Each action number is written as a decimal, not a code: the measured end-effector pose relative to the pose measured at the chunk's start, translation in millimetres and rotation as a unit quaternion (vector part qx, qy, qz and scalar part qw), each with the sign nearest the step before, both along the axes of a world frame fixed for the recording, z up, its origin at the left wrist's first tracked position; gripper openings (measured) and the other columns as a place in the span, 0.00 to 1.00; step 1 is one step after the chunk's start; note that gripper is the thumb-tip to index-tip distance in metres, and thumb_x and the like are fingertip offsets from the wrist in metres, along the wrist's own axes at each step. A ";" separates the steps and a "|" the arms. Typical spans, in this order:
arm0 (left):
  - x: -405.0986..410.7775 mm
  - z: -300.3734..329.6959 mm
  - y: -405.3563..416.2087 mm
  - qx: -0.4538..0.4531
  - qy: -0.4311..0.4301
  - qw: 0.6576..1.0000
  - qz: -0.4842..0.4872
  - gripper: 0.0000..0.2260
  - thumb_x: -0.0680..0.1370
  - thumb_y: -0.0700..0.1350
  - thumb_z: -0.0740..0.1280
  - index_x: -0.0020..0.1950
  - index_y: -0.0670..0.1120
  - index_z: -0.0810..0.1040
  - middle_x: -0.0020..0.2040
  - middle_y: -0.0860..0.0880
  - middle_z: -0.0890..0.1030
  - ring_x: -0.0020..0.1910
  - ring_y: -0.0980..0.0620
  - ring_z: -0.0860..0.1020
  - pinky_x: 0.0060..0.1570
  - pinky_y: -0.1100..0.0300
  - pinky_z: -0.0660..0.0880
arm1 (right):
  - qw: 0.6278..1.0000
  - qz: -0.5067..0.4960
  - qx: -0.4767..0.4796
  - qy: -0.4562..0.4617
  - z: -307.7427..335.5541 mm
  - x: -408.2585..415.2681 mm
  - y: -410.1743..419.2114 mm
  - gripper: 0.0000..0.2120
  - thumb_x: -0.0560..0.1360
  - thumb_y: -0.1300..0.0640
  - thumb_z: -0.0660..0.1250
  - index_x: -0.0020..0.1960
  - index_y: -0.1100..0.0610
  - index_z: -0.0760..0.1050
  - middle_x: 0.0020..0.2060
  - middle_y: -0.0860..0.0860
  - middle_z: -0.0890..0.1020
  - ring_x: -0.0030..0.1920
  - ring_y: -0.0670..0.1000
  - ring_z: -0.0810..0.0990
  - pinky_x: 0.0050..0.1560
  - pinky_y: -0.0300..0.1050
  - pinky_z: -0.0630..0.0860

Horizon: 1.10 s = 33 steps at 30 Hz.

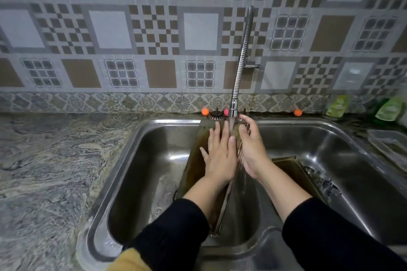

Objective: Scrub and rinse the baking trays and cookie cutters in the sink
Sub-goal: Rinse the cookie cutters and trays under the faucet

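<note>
Under the running faucet [233,112], the left hand [220,156] lies flat with straight fingers pressed on the face of a baking tray [193,167] that stands tilted on edge in the sink [154,160]. The right hand [251,149] curls around that tray's right edge, gripping it just below the faucet. A second tray [293,169] leans in the sink to the faucet's lower right. Three small balls, two orange and probably one pink, sit on the ledge beside the faucet.
</note>
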State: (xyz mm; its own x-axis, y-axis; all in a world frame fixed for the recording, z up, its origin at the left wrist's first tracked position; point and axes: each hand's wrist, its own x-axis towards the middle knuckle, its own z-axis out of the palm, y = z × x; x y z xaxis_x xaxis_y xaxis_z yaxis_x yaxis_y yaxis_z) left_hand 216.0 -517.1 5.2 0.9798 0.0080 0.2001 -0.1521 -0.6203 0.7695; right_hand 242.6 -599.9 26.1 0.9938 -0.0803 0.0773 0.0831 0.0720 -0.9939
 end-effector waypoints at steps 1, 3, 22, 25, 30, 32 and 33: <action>7.3 3.0 2.5 -0.003 0.002 1.000 0.008 0.22 0.83 0.55 0.41 0.77 0.61 0.44 0.78 0.59 0.40 0.76 0.57 0.38 0.72 0.42 0.37 | 1.000 -0.004 0.007 -0.008 2.3 -2.0 -2.1 0.14 0.82 0.54 0.55 0.56 0.35 0.72 0.66 0.48 0.72 0.66 0.50 0.71 0.67 0.56 0.69; 20.8 4.3 13.2 -0.005 0.024 0.999 0.035 0.22 0.83 0.56 0.41 0.78 0.59 0.44 0.79 0.55 0.41 0.77 0.54 0.39 0.73 0.41 0.38 | 0.999 -0.011 0.019 -0.033 6.0 -3.2 -10.2 0.14 0.80 0.53 0.56 0.57 0.35 0.73 0.68 0.51 0.71 0.69 0.53 0.69 0.69 0.60 0.67; -2.4 40.6 -52.1 0.143 -0.288 0.941 -0.102 0.27 0.82 0.49 0.53 0.75 0.65 0.43 0.77 0.52 0.60 0.73 0.46 0.65 0.52 0.46 0.78 | 0.979 -0.137 0.133 -0.068 126.4 12.1 -105.2 0.19 0.81 0.53 0.58 0.70 0.42 0.59 0.70 0.53 0.66 0.67 0.55 0.69 0.66 0.61 0.69; 0.3 55.4 -75.3 0.094 -0.322 0.941 -0.053 0.30 0.82 0.40 0.57 0.76 0.63 0.49 0.74 0.51 0.67 0.65 0.48 0.75 0.47 0.50 0.79 | 0.992 -0.067 0.069 -0.083 131.7 13.1 -128.7 0.19 0.80 0.46 0.56 0.70 0.47 0.60 0.66 0.51 0.71 0.63 0.52 0.73 0.59 0.52 0.74; -4.3 45.7 -118.3 -0.146 -0.226 0.962 -0.035 0.25 0.82 0.39 0.56 0.78 0.53 0.56 0.66 0.60 0.69 0.61 0.73 0.66 0.60 0.78 0.63 | 0.953 -0.098 -0.286 -0.014 44.2 23.4 -197.6 0.24 0.80 0.47 0.58 0.75 0.47 0.58 0.74 0.53 0.60 0.72 0.55 0.63 0.65 0.50 0.65; -10.7 31.2 -136.1 -0.188 -0.190 0.964 -0.009 0.22 0.83 0.43 0.57 0.77 0.52 0.58 0.65 0.64 0.68 0.61 0.74 0.66 0.58 0.80 0.62 | 0.955 -0.070 -0.286 0.034 7.2 18.8 -222.6 0.26 0.79 0.49 0.61 0.75 0.46 0.57 0.75 0.53 0.58 0.73 0.56 0.60 0.69 0.52 0.61; -14.3 24.7 -144.0 -0.201 -0.175 0.964 -0.002 0.22 0.83 0.45 0.57 0.77 0.52 0.59 0.65 0.64 0.67 0.61 0.74 0.66 0.57 0.82 0.61 | 0.957 -0.053 -0.283 0.043 -6.3 15.5 -231.4 0.27 0.79 0.51 0.62 0.75 0.47 0.57 0.75 0.53 0.58 0.73 0.56 0.60 0.68 0.50 0.61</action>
